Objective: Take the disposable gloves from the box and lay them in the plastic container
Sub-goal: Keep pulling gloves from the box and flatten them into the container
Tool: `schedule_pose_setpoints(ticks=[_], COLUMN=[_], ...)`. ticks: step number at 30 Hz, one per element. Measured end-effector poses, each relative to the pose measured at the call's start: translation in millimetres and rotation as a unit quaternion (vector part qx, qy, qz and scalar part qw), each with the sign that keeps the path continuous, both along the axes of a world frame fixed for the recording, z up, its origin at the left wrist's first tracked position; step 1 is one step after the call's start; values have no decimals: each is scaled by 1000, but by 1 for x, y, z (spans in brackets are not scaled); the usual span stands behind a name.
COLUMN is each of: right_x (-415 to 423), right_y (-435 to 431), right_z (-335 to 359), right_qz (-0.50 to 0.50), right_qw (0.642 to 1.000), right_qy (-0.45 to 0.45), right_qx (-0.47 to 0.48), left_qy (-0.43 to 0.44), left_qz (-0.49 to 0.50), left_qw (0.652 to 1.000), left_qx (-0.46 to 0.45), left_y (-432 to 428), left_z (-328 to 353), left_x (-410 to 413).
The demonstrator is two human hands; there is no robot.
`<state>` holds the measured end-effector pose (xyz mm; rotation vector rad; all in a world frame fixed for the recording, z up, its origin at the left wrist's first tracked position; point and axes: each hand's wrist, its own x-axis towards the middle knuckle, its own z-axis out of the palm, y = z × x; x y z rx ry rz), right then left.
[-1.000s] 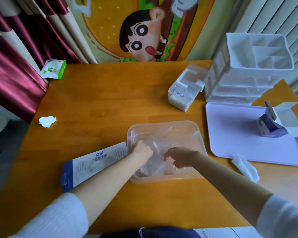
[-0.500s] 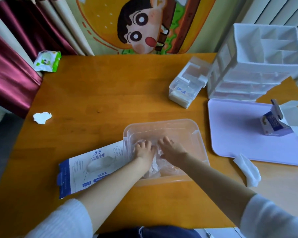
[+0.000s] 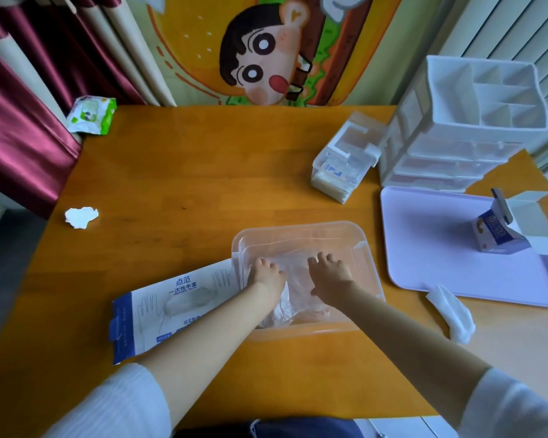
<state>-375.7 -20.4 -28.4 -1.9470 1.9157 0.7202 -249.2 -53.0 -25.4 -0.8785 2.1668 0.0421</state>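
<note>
Hands, left [image 3: 267,274] and right [image 3: 329,275], lay palms-down with fingers spread flat, gripping nothing, on clear gloves [image 3: 293,279] inside the container [image 3: 301,229]; box [image 3: 171,306] touched its left wall.

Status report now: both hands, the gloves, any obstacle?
Left hand and right hand flat on gloves inside plastic container. Glove box lies alongside. No obstacle.

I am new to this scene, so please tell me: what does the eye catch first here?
Both hands, left and right, press flat on clear gloves inside the container at the table's near middle. The glove box lies flat just left of it. Behind the table hangs a bright cartoon poster.
</note>
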Motion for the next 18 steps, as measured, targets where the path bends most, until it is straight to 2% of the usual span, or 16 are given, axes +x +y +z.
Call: schedule_pose_setpoints(ticks=[2,4,6,8,9,10,12,15,18], right_x=[5,17,36,58,74,88,119,167,202], right_y=[6,13,22,27,28,28,26,23,16], right_z=[19,37,52,62,65,66,63,40,10], right_qz=[-21,-46,-51,-34,-24,-11,32,61,50], right_qw=[992,958,903,853,838,833,844,899,948], right_qy=[-97,-214,-323,-390,-408,-418,-420,-382,-293], right_qx=[-77,-185,-280,-346,-362,-363,-333,-207,-115], left_qy=[99,249,414,514,525,514,453,306,252], left_qz=[-2,18,31,60,88,122,188,253,293], left_qw=[995,967,903,840,827,829,855,912,922], left_qx=[-26,-57,-108,-165,-181,-184,-170,-106,-21], left_y=[-2,-2,0,3,5,7,10,18,28], left_z=[21,42,59,62,61,59,50,24,6], left_x=[7,23,48,80,100,118,152,194,221])
